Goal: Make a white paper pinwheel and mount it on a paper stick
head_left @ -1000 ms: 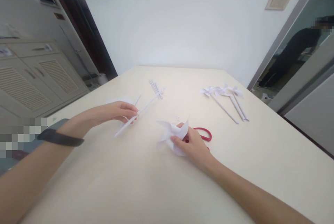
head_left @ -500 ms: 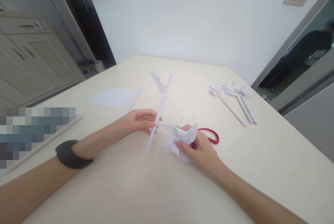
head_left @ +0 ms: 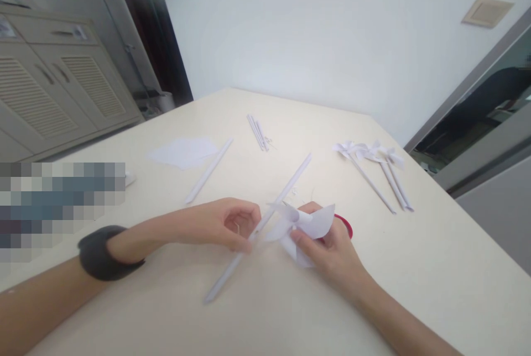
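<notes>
In my left hand [head_left: 238, 223], thumb and curled fingers close around the middle of a long white rolled-paper stick [head_left: 224, 281], which slants from near left to far right. A white paper pinwheel [head_left: 321, 222] is pinched by my right hand [head_left: 327, 242], thumb in front near its centre. One pinwheel blade overlaps the stick. Behind my right hand shows the red handle of scissors [head_left: 349, 227], mostly hidden. Small white scraps [head_left: 294, 191] lie just beyond the pinwheel.
Several finished pinwheels on sticks [head_left: 375, 171] lie at the right. Another paper stick [head_left: 209, 171] and white paper sheets [head_left: 182, 151] lie left. Thin paper rolls [head_left: 257, 132] are near the back. A blurred-out device [head_left: 62, 207] is at the left edge.
My left hand and the stick have come lower and nearer, and the stick leans more to the right. The pinwheel in my right hand has shifted slightly right, covering more of the scissors.
</notes>
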{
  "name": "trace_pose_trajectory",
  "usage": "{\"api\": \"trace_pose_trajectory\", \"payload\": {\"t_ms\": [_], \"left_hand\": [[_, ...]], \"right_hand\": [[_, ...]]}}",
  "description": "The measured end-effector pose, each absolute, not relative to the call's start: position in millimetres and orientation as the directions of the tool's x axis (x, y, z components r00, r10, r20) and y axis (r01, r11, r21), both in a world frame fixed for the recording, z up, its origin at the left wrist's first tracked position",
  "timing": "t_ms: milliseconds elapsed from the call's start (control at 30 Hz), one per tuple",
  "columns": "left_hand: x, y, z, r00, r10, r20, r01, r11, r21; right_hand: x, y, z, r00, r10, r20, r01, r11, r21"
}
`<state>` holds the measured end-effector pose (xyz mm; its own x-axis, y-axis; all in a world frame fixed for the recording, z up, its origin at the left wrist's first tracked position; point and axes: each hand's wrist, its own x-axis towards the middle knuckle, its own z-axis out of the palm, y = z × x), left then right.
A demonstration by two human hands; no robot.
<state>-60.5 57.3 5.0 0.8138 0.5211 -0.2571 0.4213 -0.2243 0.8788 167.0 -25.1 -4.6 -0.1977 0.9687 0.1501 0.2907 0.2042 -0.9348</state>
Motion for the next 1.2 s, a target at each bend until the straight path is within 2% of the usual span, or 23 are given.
{"api": "trace_pose_trajectory", "payload": {"t_ms": [100,167,233,300,400,633,833,1200], "left_hand": [[-60,55,9,0.826,0.478,-0.3,0.451,-0.24,0.86],[-60,52,14,0.836,0.447,-0.318,0.458,-0.251,0.853],[-60,49,18,0.851,0.414,-0.323,0.449,-0.256,0.856],[-60,46,21,0.869,0.375,-0.322,0.431,-0.255,0.866],[-61,42,21,0.891,0.306,-0.336,0.414,-0.238,0.879],[-62,37,17,0.916,0.19,-0.352,0.383,-0.158,0.91],[-57,33,11,0.913,0.233,-0.336,0.374,-0.147,0.916],[-60,28,9,0.903,0.248,-0.351,0.416,-0.302,0.858]], "right_hand": [[176,-23,10,-0.041,0.973,0.228,0.293,0.23,-0.928],[182,-19,17,0.071,0.955,0.287,0.222,0.265,-0.938],[187,-15,20,0.167,0.946,0.279,0.057,0.273,-0.96],[192,-11,19,0.197,0.957,0.211,-0.136,0.24,-0.961],[196,-7,16,0.108,0.989,0.102,-0.309,0.131,-0.942],[194,-8,11,-0.105,0.994,0.021,-0.443,-0.028,-0.896],[187,-10,6,-0.209,0.975,0.069,-0.521,-0.051,-0.852],[182,-9,2,-0.303,0.949,0.082,-0.53,-0.096,-0.843]]}}
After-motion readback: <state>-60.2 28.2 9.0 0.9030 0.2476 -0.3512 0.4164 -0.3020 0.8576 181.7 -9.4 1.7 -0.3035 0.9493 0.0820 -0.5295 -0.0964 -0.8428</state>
